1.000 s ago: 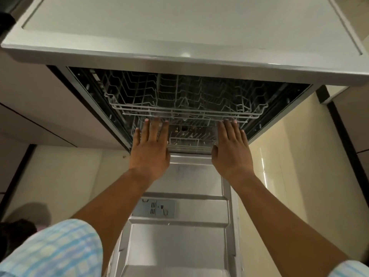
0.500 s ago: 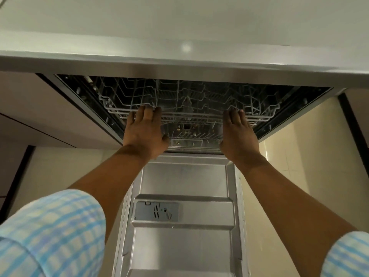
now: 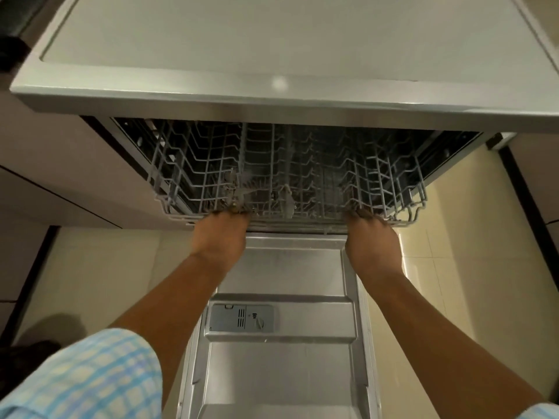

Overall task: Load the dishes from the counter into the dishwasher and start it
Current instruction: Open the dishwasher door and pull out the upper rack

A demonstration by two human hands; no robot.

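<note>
The dishwasher stands open under the grey counter, its steel door folded down flat toward me. A grey wire upper rack sticks partway out of the tub and holds no dishes that I can see. My left hand grips the rack's front rail left of centre, fingers curled over the wire. My right hand grips the same rail right of centre. No dishes show anywhere in view.
A detergent dispenser sits in the door's inner panel. Beige floor tiles lie on both sides of the door. Cabinet fronts flank the opening, and a dark object sits at the counter's far left.
Both hands went from flat and reaching to curled over the rack's front rail. The rack has slid out of the tub toward me.
</note>
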